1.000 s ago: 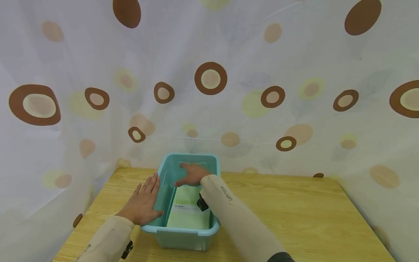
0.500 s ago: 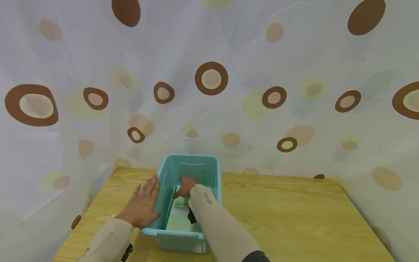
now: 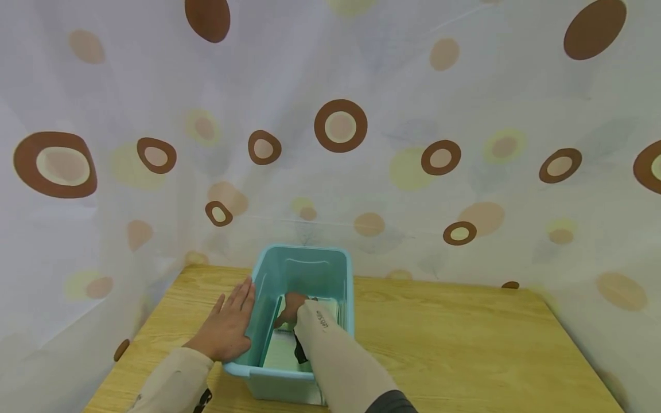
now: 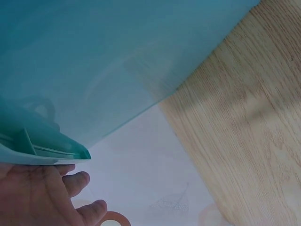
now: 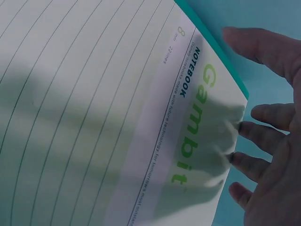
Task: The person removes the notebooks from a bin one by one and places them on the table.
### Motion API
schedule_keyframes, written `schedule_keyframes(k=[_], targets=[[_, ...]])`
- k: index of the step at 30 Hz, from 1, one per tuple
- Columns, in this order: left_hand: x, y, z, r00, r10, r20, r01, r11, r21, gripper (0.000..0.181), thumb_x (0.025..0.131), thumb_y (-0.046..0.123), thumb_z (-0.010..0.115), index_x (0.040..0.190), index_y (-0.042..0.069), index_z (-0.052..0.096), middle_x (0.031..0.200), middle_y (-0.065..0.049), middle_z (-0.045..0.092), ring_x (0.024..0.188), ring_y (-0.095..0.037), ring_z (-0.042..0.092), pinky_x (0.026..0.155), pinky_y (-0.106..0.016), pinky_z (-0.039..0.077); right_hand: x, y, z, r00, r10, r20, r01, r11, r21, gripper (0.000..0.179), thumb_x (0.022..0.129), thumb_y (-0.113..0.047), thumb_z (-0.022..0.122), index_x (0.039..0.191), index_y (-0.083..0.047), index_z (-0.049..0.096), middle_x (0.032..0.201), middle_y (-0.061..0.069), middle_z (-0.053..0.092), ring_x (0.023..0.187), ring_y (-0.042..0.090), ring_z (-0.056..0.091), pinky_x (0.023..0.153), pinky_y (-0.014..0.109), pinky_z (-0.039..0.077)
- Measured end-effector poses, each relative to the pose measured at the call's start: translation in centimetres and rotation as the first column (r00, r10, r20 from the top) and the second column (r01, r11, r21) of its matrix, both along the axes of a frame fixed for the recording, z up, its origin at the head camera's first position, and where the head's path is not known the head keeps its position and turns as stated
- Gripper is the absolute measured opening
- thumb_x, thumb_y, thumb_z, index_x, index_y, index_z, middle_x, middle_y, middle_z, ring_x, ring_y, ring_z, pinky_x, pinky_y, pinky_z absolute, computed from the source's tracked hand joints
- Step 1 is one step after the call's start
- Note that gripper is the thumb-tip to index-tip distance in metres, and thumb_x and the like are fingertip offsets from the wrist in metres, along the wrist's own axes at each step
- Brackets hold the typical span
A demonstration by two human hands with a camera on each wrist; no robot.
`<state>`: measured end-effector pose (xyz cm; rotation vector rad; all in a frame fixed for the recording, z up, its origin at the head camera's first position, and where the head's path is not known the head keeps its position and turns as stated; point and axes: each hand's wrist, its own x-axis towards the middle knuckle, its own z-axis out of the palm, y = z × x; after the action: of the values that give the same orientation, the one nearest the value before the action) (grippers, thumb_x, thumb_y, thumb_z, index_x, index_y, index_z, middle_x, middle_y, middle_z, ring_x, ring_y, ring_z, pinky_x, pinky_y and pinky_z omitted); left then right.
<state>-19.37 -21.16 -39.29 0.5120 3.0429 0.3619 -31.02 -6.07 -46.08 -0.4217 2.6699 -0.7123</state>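
Observation:
A light blue plastic bin [image 3: 317,278] stands on the table. Lying flat inside it is a pale green notebook [image 5: 94,117] with "Gambit" on its lined cover and a teal edge along one side. My right hand [image 3: 292,305] reaches down into the bin at the notebook's far end. In the right wrist view its fingertips [image 5: 237,160] touch the notebook's end edge, with the thumb apart from the cover. Fingers stretched out, my left hand [image 3: 224,327] rests on the bin's left rim; the left wrist view shows it under the rim [image 4: 47,160].
The bin sits on a wooden table [image 3: 454,338] toward its left side, and bare wood extends to the right. Behind and at both sides hangs a white sheet [image 3: 392,189] printed with brown and beige ovals.
My right hand has gone lower into the bin and nearer, from above the notebook's far end down to its edge. The left hand stays on the rim.

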Motion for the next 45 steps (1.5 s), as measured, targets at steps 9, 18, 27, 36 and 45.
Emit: schedule_keyframes(k=[9,18,27,36,45], targets=[[0.0,0.1,0.1,1.0,0.016,0.003,-0.016,1.0,-0.008,0.083,0.073,0.005,0.051,0.147,-0.014,0.019,0.157,-0.027,0.011,0.143,-0.045,0.014,0.109,-0.065,0.014,-0.3,-0.6,-0.5,0.999,-0.032,-0.042,0.035,0.997,0.067,0.058,0.072,-0.031,0.083,0.121,-0.008,0.063,0.118,0.007,0.066,0.114,0.029,0.058,0.107,0.062,0.025],[-0.1,0.2,0.1,1.0,0.019,0.016,-0.019,1.0,-0.006,0.084,0.073,0.006,0.053,0.147,-0.014,0.019,0.157,-0.027,0.011,0.142,-0.046,0.015,0.11,-0.065,0.013,-0.6,-0.8,-0.7,0.995,-0.031,-0.091,0.044,0.989,0.144,0.059,0.071,-0.04,0.082,0.119,-0.01,0.064,0.119,0.009,0.058,0.112,0.031,0.052,0.102,0.056,0.034],[0.1,0.2,0.3,1.0,0.014,0.008,-0.014,1.0,0.002,0.084,0.073,0.006,0.053,0.146,-0.015,0.019,0.156,-0.028,0.012,0.142,-0.046,0.016,0.109,-0.066,0.014,-0.7,-1.0,-0.9,0.986,-0.069,-0.149,0.083,0.992,0.092,0.072,0.07,-0.045,0.082,0.127,-0.011,0.054,0.124,0.012,0.054,0.115,0.032,0.049,0.101,0.054,0.034],[0.1,0.1,0.3,1.0,0.008,-0.003,-0.008,1.0,0.002,0.082,0.073,0.005,0.053,0.146,-0.016,0.02,0.156,-0.029,0.013,0.142,-0.047,0.017,0.109,-0.065,0.015,-0.5,-1.4,-0.6,0.984,-0.054,-0.169,0.065,0.996,0.061,0.076,0.072,-0.045,0.08,0.132,-0.009,0.049,0.125,0.015,0.053,0.114,0.032,0.048,0.103,0.049,0.035],[0.0,0.0,0.1,1.0,0.016,0.01,-0.016,1.0,-0.004,0.082,0.074,0.005,0.051,0.147,-0.015,0.018,0.157,-0.027,0.011,0.143,-0.046,0.014,0.109,-0.065,0.014,-0.5,-1.6,-0.1,0.976,-0.022,-0.217,0.043,0.995,0.089,0.085,0.072,-0.052,0.078,0.139,-0.012,0.042,0.128,0.017,0.05,0.117,0.032,0.045,0.102,0.05,0.034]])
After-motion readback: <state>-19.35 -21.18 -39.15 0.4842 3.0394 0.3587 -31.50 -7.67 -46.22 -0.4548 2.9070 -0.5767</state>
